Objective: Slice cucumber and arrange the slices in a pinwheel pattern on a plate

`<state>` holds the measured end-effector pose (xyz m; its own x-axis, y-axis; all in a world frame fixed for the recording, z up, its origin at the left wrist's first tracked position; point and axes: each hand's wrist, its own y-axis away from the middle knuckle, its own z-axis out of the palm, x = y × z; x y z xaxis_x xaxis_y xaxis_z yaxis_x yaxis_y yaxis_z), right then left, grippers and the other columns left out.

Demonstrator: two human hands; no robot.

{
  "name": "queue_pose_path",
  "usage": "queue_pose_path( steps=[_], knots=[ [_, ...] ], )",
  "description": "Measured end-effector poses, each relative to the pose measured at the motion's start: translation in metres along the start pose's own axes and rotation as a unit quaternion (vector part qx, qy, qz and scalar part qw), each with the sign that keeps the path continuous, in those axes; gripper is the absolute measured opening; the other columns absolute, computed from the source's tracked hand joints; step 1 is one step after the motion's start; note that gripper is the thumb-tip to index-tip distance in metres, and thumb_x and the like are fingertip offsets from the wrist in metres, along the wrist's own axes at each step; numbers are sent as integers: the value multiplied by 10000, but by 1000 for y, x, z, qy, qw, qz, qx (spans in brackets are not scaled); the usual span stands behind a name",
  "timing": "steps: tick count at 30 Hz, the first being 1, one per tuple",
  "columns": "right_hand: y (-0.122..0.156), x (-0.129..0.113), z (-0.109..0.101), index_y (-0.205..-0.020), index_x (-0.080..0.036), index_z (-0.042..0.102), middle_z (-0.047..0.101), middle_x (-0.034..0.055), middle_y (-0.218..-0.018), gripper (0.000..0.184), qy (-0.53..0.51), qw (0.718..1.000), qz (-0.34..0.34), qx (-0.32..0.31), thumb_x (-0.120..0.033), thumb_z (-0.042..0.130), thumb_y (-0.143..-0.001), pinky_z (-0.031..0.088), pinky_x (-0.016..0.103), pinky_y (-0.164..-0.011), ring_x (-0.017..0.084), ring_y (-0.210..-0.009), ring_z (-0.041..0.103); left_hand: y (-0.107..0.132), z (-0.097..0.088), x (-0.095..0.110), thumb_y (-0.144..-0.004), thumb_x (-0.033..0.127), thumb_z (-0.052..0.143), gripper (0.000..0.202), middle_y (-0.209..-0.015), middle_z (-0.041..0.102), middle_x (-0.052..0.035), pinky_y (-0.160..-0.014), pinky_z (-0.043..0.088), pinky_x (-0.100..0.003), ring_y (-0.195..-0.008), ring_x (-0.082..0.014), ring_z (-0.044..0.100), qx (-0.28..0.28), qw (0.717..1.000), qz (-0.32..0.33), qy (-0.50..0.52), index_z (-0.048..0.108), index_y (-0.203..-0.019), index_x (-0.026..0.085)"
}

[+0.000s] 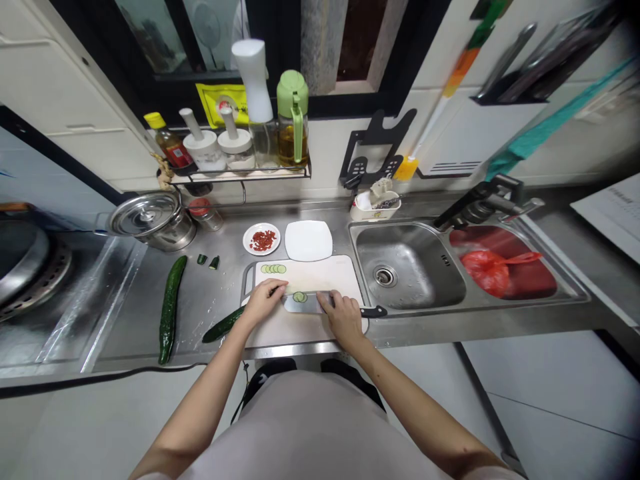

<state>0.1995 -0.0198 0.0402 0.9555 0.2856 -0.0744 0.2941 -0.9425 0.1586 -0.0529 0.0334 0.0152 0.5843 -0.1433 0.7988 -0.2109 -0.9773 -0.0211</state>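
Observation:
A white cutting board (325,272) lies on the steel counter in front of me. My left hand (265,300) rests on its left part with fingers curled over the end of a cut cucumber (223,325) that sticks out to the lower left. My right hand (343,317) is closed over a knife (305,305). The blade lies flat on the board with one cucumber slice (300,297) on it, and the black handle (374,311) points right. A few more slices (273,269) sit at the board's far left corner.
A whole cucumber (169,308) and two cut ends (207,261) lie to the left. Behind the board are a dish of red chillies (261,239) and a white square plate (309,240). A lidded pot (150,219) stands left, a sink (405,267) and a red basin (525,280) right.

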Motion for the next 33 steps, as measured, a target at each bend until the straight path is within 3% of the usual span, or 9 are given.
queue_pose_path(
  steps=[4, 11, 18, 23, 28, 33],
  knots=[
    [3, 1, -1, -1433, -347, 425, 483, 121, -1325, 569, 0, 1000, -8, 17, -111, 348, -921, 308, 386, -846, 242, -944, 477, -4, 2, 16, -841, 328, 597, 255, -1067, 706, -58, -960, 464, -353, -1010, -211, 621, -83, 995, 42, -28, 737, -1031, 232],
    [5, 0, 4, -1418, -350, 441, 484, 104, -1331, 558, 12, 999, -17, 28, -110, 340, -925, 292, 378, -849, 233, -937, 465, -2, 5, 25, -802, 282, 633, 173, -1001, 708, -43, -915, 469, -335, -944, -198, 631, -72, 996, 48, -36, 743, -925, 229],
    [7, 0, 6, -1404, -336, 459, 488, 111, -1326, 550, 17, 999, -22, 25, -104, 341, -919, 291, 378, -843, 229, -923, 464, -3, 7, 23, -752, 268, 643, 96, -841, 703, -22, -754, 467, -274, -816, -168, 628, -38, 999, -30, -5, 694, -789, 196],
    [8, 4, 8, -1405, -322, 459, 488, 125, -1310, 538, 0, 1000, -14, 18, -122, 373, -913, 300, 373, -846, 235, -940, 476, -7, 13, 18, -689, 271, 660, 108, -697, 667, 6, -649, 431, -231, -664, -126, 589, -8, 993, -95, 73, 652, -740, 177],
    [7, 8, 20, -1383, -284, 483, 481, 128, -1284, 487, -41, 999, -16, -24, -267, 515, -897, 314, 351, -870, 238, -1004, 490, -9, 19, 20, -639, 357, 688, 224, -567, 579, 32, -544, 372, -200, -542, -93, 517, 8, 965, -147, 218, 585, -698, 168],
    [4, 8, 34, -1354, -251, 500, 464, 129, -1304, 489, -73, 996, -30, -31, -433, 538, -901, 324, 341, -874, 234, -1034, 491, -4, 20, 26, -613, 389, 716, 282, -565, 610, 18, -538, 395, -207, -541, -105, 557, -14, 936, -199, 289, 563, -698, 168]
  ],
)
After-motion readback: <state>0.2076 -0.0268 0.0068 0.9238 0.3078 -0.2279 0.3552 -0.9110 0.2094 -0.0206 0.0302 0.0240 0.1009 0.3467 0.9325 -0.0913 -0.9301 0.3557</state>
